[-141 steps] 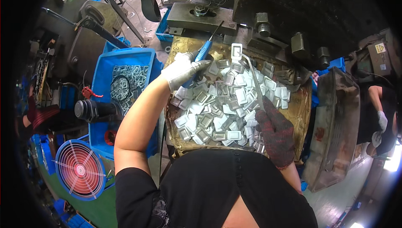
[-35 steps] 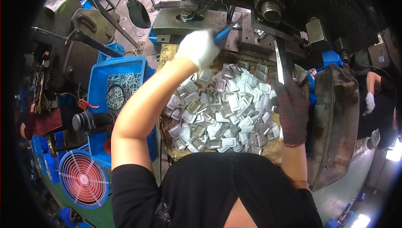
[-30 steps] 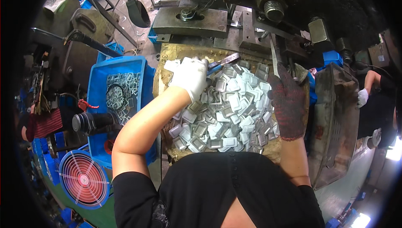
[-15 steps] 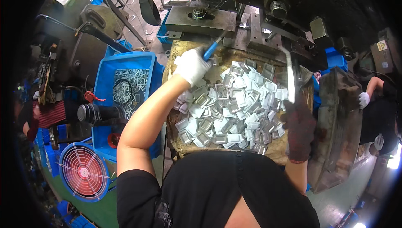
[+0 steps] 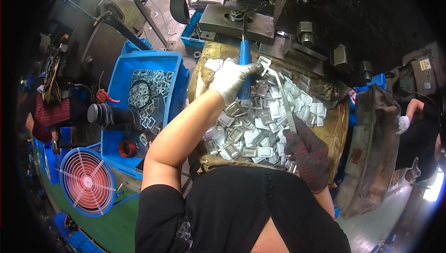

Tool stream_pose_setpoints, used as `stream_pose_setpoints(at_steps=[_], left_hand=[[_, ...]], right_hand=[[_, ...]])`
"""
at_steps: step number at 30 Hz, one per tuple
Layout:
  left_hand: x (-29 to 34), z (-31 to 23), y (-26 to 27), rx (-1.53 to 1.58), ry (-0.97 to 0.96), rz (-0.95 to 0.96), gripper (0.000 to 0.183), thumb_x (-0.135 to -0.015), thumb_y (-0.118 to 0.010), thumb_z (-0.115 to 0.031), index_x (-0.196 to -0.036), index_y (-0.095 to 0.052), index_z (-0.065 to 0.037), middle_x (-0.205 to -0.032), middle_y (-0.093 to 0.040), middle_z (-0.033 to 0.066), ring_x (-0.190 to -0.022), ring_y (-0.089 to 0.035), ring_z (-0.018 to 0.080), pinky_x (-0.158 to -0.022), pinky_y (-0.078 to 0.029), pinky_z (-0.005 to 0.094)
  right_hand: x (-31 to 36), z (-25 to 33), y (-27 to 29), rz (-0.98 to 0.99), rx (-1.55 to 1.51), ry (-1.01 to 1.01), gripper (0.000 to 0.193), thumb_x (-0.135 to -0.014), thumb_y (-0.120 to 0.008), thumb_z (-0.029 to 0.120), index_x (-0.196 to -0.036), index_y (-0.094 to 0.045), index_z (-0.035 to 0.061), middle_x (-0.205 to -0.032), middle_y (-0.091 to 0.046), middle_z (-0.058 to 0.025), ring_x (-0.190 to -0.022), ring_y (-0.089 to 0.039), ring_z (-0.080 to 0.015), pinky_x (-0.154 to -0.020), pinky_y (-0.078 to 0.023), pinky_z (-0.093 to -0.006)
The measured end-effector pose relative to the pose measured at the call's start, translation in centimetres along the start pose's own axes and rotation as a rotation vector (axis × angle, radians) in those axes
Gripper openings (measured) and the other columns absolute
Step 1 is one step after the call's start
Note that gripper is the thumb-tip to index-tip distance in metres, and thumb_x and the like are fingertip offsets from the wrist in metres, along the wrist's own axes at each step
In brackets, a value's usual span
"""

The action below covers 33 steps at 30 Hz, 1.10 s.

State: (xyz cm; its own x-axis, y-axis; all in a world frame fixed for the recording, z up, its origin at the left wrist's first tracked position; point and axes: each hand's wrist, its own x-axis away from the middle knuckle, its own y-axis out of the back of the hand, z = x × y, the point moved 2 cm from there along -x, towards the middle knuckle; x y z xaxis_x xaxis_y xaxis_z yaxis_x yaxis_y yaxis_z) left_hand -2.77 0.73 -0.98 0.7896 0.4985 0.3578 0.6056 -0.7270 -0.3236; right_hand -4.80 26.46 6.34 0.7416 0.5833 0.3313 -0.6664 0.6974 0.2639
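My left hand (image 5: 231,79), in a white glove, is closed around a blue-handled tool (image 5: 245,52) whose thin metal shaft points up toward the machine. My right hand (image 5: 306,153), in a dark red-and-black knit glove, grips a long metal tool like tweezers (image 5: 286,106) with a ridged shank. At the far end of that tool is a small rectangular metal frame (image 5: 264,66), right by my left fingertips. Whether tool, fingers or both hold the frame I cannot tell. Beneath both hands spreads a heap of small rectangular metal pieces (image 5: 275,110).
The heap lies on a worn, yellowish board (image 5: 338,137). Ahead stands a press with a heavy steel block (image 5: 218,23). To the left, a blue bin (image 5: 174,83) holds many metal frames; a fan (image 5: 87,182) stands below it. A metal trough (image 5: 367,155) is at right, with another person (image 5: 413,137) beyond.
My right hand has come left and down, bringing the long metal tool over the heap to my left hand. The blue-handled tool now stands upright. A small frame now shows between the hands.
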Motion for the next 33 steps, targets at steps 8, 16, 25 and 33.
stream_pose_setpoints(at_steps=[8, 16, 25, 33], left_hand=[[-0.1, -1.5, 0.4, -0.189, -0.018, 0.053, 0.03, -0.076, -0.079, -0.015, -0.102, -0.068, -0.004, -0.084, -0.069, 0.005, -0.07, -0.064, 0.0129, -0.063, -0.051, 0.0288], [-1.6, -3.1, -0.1, -0.589, -0.009, 0.202, 0.043, -0.076, -0.078, -0.024, -0.113, -0.065, -0.006, -0.087, -0.068, 0.0015, -0.072, -0.06, 0.0083, -0.065, -0.047, 0.024], [-6.3, -8.0, -5.1, -1.717, -0.305, 0.191, 0.024, -0.082, -0.061, -0.015, -0.1, -0.07, -0.002, -0.097, -0.07, 0.0201, -0.092, -0.069, 0.0326, -0.081, -0.054, 0.0407], [-8.5, -9.0, -7.5, -1.581, -0.321, 0.01, 0.022, -0.084, -0.059, -0.013, -0.098, -0.072, -0.002, -0.092, -0.072, 0.018, -0.087, -0.071, 0.0285, -0.075, -0.057, 0.0414]], right_hand=[[-0.2, -0.1, 0.4, -0.009, 0.084, 0.016, 0.042, -0.093, -0.063, 0.015, -0.132, -0.055, 0.0003, -0.087, -0.07, -0.0089, -0.069, -0.063, -0.0093, -0.063, -0.051, -0.0257], [-0.6, 0.2, 0.7, 0.009, 0.121, 0.031, 0.043, -0.092, -0.064, 0.015, -0.131, -0.056, -0.0009, -0.084, -0.07, -0.0088, -0.068, -0.063, -0.0098, -0.064, -0.051, -0.0275], [-2.8, -0.5, 4.0, -0.349, 0.018, -0.016, 0.043, -0.089, -0.064, 0.016, -0.131, -0.059, 0.0098, -0.083, -0.066, -0.0024, -0.06, -0.055, -0.0062, -0.049, -0.044, -0.0221], [-5.6, 1.3, 4.5, -0.427, 0.113, 0.08, 0.04, -0.09, -0.067, 0.018, -0.129, -0.061, 0.0118, -0.081, -0.066, 0.0003, -0.061, -0.058, -0.0053, -0.052, -0.046, -0.0212]])
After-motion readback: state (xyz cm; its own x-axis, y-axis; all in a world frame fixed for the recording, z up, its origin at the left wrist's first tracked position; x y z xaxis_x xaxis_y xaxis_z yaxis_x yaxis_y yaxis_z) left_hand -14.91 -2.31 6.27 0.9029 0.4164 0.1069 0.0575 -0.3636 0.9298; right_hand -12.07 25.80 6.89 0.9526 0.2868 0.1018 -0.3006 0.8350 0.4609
